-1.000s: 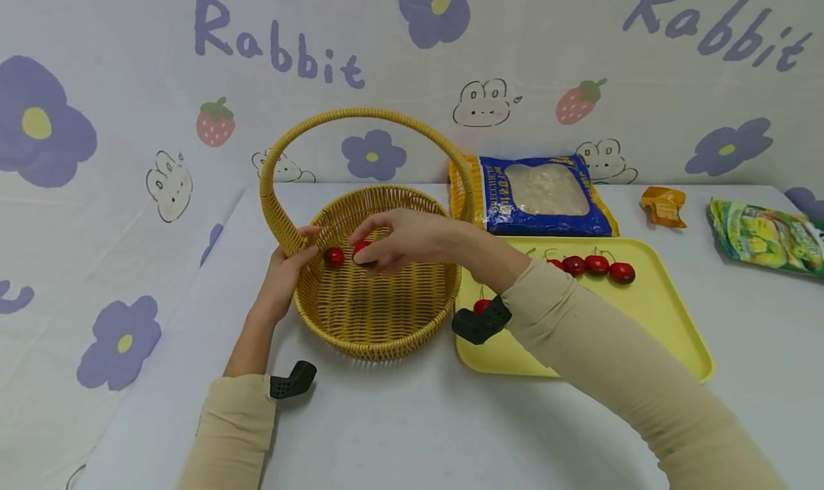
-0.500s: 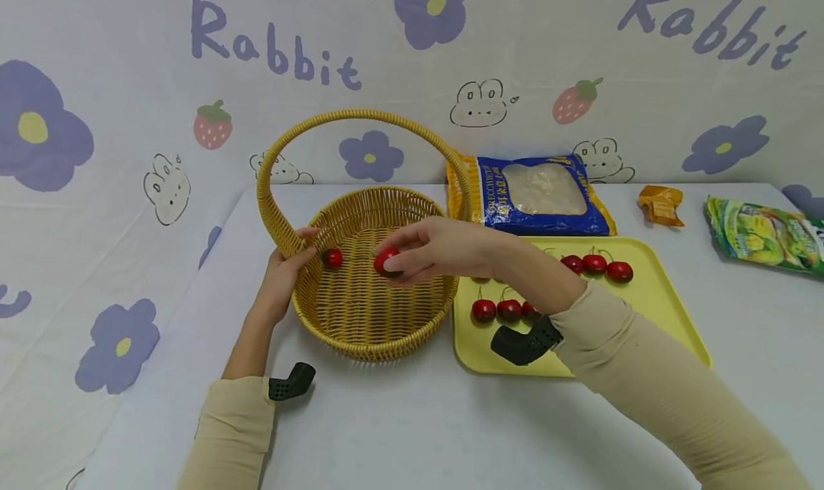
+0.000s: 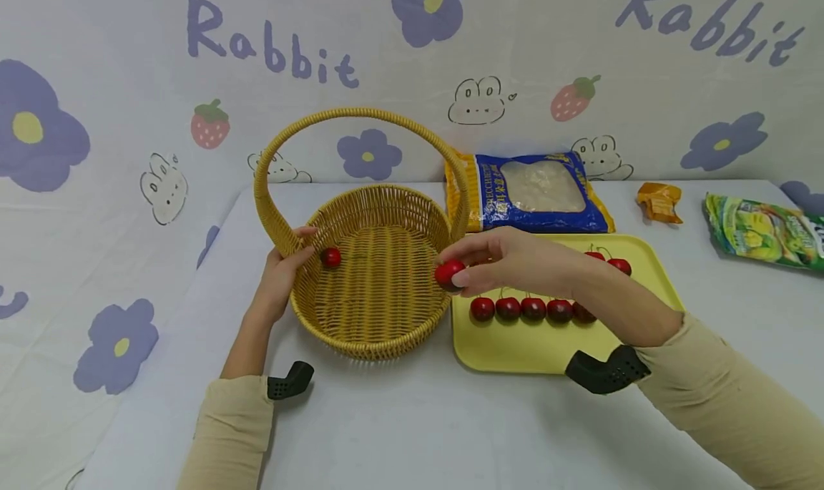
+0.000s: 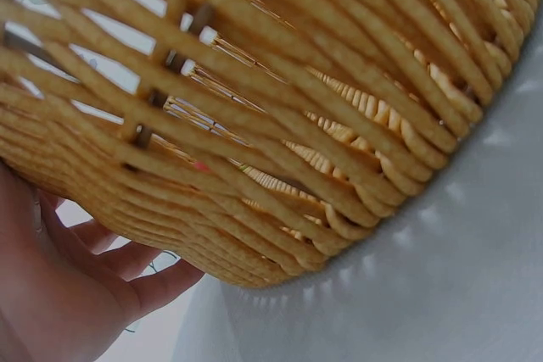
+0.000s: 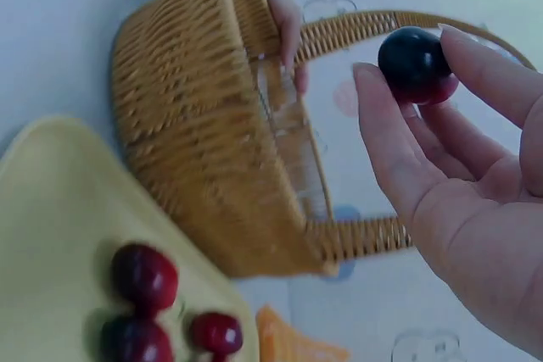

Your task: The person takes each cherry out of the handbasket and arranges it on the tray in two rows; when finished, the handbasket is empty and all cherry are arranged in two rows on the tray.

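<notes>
A wicker basket point(image 3: 370, 347) with a tall arched handle stands left of centre. My left hand point(image 3: 275, 279) grips its left side where the handle meets the rim; in the left wrist view, fingers point(image 4: 161, 286) lie against the weave. One cherry point(image 3: 331, 257) lies inside, by the left wall. Between thumb and fingertips my right hand point(image 3: 515, 265) pinches another cherry point(image 3: 448, 275), held above the gap between the basket's right rim and the yellow tray point(image 3: 515, 354). Several cherries point(image 3: 533, 310) sit in rows on that tray, part of the back row hidden by my right hand and forearm.
Behind the tray lies a blue and yellow pasta bag point(image 3: 541, 189). Farther right are a small orange packet point(image 3: 659, 202) and a green packet point(image 3: 762, 231). A patterned cloth point(image 3: 399, 61) hangs behind the white table point(image 3: 412, 425).
My right hand has moved right, out of the basket toward the tray, with the cherry still pinched. The front row of cherries has come into view. My left hand keeps its place.
</notes>
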The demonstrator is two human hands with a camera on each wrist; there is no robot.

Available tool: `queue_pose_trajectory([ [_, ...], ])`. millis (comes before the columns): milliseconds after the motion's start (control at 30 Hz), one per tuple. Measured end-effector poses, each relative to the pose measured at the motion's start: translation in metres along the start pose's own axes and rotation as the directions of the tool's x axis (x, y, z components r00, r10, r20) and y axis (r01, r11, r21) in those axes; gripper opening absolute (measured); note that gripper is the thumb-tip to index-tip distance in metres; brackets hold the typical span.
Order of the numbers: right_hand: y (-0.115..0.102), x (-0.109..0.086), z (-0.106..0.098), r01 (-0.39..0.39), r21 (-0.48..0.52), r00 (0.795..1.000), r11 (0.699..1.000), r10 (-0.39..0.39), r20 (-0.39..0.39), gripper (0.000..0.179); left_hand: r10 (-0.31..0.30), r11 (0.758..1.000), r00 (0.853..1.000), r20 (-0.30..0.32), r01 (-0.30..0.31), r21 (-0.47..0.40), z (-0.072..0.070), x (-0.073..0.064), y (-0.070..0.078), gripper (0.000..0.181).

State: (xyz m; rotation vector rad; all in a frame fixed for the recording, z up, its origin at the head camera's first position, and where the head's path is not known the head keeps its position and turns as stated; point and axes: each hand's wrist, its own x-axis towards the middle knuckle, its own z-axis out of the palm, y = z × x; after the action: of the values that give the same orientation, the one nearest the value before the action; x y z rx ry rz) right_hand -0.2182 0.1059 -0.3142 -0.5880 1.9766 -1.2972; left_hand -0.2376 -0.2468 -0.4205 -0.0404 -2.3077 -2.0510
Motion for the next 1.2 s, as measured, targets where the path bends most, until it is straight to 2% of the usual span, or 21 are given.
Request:
queue_pose_trajectory([
  [233,0.029,-0.033,-0.019,-0.032,-0.019,0.993,0.999,0.029,-0.118,0.048,0.009,1.0,1.0,0.0,-0.009,0.012,0.0,0.001,-0.002,0.039],
  [433,0.052,-0.054,-0.034,-0.058,-0.011,0.982,0.998,0.055,-0.18,0.049,0.001,1.0,1.0,-0.003,-0.001,0.015,0.0,0.0,-0.001,0.04],
  [700,0.092,-0.078,-0.058,-0.066,0.141,0.968,0.988,0.098,-0.23,0.048,-0.006,1.0,1.0,0.0,0.006,0.01,0.002,0.0,0.0,0.039],
  [967,0.131,-0.1,-0.083,-0.122,0.235,0.934,0.964,0.192,-0.301,0.052,0.004,1.0,1.0,0.002,-0.004,0.01,0.001,0.001,0.001,0.04],
  [1067,0.145,-0.107,-0.09,-0.136,0.286,0.927,0.949,0.224,-0.302,0.042,0.005,1.0,1.0,0.0,-0.005,0.017,0.001,0.001,-0.001,0.04],
  [1200,0.162,-0.115,-0.097,-0.155,0.383,0.922,0.911,0.273,-0.274,0.021,0.004,1.0,1.0,0.003,-0.004,0.024,0.001,0.001,-0.002,0.04],
])
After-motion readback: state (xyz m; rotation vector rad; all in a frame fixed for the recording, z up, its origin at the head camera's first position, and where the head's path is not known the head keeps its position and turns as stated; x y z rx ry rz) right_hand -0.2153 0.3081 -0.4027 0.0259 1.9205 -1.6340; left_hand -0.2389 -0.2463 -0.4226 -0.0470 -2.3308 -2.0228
